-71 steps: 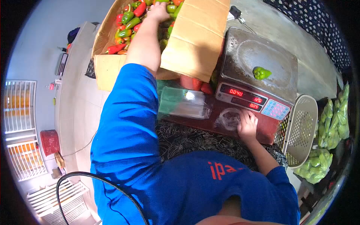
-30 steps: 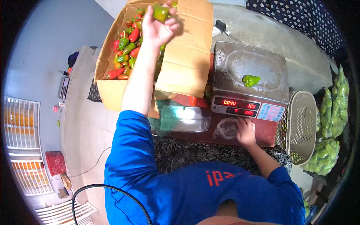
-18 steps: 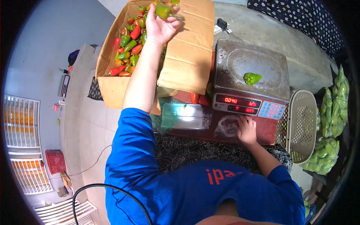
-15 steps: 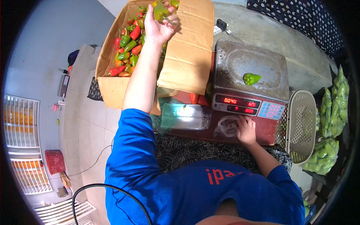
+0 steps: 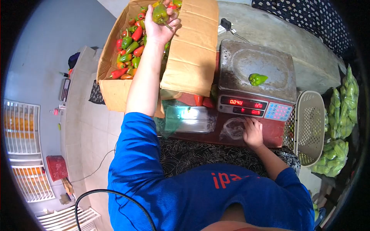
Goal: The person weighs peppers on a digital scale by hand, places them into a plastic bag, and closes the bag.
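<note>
Risen from the cardboard box (image 5: pixel 192 54), the left hand (image 5: pixel 157 32) is grasping a dark-green pepper (image 5: pixel 159 14) — the right hand (image 5: pixel 253 133) is resting beside clear plastic (image 5: pixel 233 129) — grip unclear.

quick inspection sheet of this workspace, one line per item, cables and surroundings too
surface: red tabletop under the scale, display lit
job's things: one green pepper in the left hand over an open carton of red and green peppers; another green pepper on the scale pan
clutter: crumpled clear plastic by the right hand; pale perforated basket beside the scale
hands: left holds the pepper; right rests low, whether gripping unclear
cables: black plug behind the scale; black cable near the blue sleeve
surroundings: red crate far left; bagged green produce at right
</note>
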### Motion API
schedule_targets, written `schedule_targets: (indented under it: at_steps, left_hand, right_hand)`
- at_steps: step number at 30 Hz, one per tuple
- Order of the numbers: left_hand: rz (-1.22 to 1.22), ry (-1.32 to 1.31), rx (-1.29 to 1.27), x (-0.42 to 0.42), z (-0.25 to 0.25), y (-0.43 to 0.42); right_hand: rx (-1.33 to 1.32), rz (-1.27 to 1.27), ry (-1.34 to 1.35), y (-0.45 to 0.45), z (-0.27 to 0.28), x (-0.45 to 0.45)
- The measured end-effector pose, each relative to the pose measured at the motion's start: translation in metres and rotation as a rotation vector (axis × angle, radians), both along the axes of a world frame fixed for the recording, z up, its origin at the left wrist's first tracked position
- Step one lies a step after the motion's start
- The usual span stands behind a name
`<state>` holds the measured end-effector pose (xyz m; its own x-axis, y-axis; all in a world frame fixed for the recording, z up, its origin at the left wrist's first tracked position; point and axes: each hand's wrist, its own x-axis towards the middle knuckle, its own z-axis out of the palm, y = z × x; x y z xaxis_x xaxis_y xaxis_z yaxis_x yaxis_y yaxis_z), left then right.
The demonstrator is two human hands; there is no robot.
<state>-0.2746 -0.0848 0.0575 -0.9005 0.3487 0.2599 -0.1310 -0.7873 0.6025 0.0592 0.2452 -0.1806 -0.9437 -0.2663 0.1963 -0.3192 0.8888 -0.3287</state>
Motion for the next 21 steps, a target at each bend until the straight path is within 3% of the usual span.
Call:
schedule_targets:
  at_steps: [9,12,14,17,20,21]
  left_hand:
    - [-0.051,0.000,0.014,-0.006,-0.004,0.000]
    - [0.168,-0.068,-0.150,-0.006,-0.005,0.002]
    - [0.415,0.081,-0.499,-0.006,-0.009,0.012]
    - [0.591,0.526,-1.173,-0.002,-0.018,0.031]
    - [0.578,0.932,-1.566,0.039,0.008,0.078]
    - [0.586,1.004,-1.594,0.037,0.003,0.090]
  right_hand:
    - [-0.004,0.002,0.002,0.002,0.001,0.001]
    - [-0.014,0.005,0.016,-0.001,0.003,0.000]
    - [-0.012,-0.001,0.044,0.003,-0.008,0.002]
    - [0.002,0.006,0.049,0.005,-0.008,0.003]
    - [-0.012,0.005,0.030,0.003,-0.001,0.002]
    - [0.000,0.005,0.034,0.003,-0.002,0.002]
